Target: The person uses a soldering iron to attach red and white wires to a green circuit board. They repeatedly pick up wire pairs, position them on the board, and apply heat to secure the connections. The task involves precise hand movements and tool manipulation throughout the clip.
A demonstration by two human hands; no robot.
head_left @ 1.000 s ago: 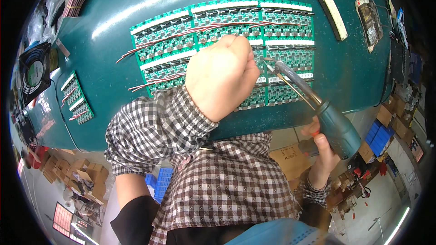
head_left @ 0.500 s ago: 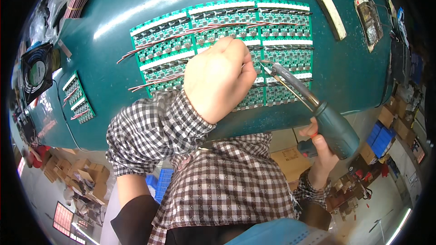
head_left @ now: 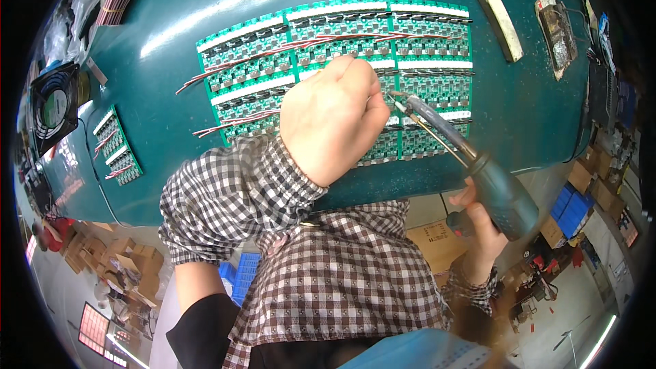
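A panel of green circuit boards (head_left: 437, 85) with white strips lies on the table. Red, white and black wires (head_left: 328, 40) run in rows across it. My left hand (head_left: 335, 116) is closed above the middle of the panel, its fingertips turned down and away; whatever they pinch is hidden beneath. In my right hand (head_left: 486, 229) is a dark green soldering gun (head_left: 504, 195), gripped by its handle below the panel's near right corner. Its metal barrel and a thin tube beside it point up and left. The soldering tip (head_left: 395, 96) reaches the boards just right of my left fingers.
The table top (head_left: 519, 123) is dark green. At left stand a small circuit board panel (head_left: 117, 148) with wires and a black fan (head_left: 56, 106). A pale curved strip (head_left: 488, 8) lies at far right, near a solder-stained block (head_left: 557, 34). A wire bundle (head_left: 114, 7) sits far left.
Little differs. The soldering tip has shifted very slightly left, closer to my left fingers. My left hand stays closed over the boards.
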